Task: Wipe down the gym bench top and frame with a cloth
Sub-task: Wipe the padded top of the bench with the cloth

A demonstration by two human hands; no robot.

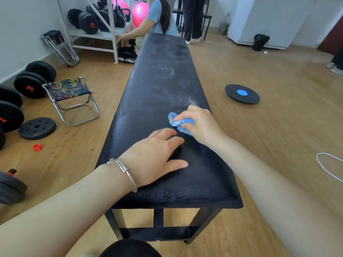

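Observation:
A long black padded gym bench [157, 86] runs away from me, its top dusted with white marks toward the middle and far end. Its black metal frame [157, 230] shows under the near end. My right hand [200, 123] grips a crumpled blue cloth [178, 124] and holds it against the bench top near the right edge. My left hand [154, 156], with a silver bangle on the wrist, rests flat on the pad just nearer to me, fingers spread.
Dumbbells and a weight plate [37, 127] lie on the wooden floor at left beside a small folding stool [72, 99]. A black balance disc [242, 93] sits at right. A person [157, 17] crouches at the bench's far end by a white rack [100, 34].

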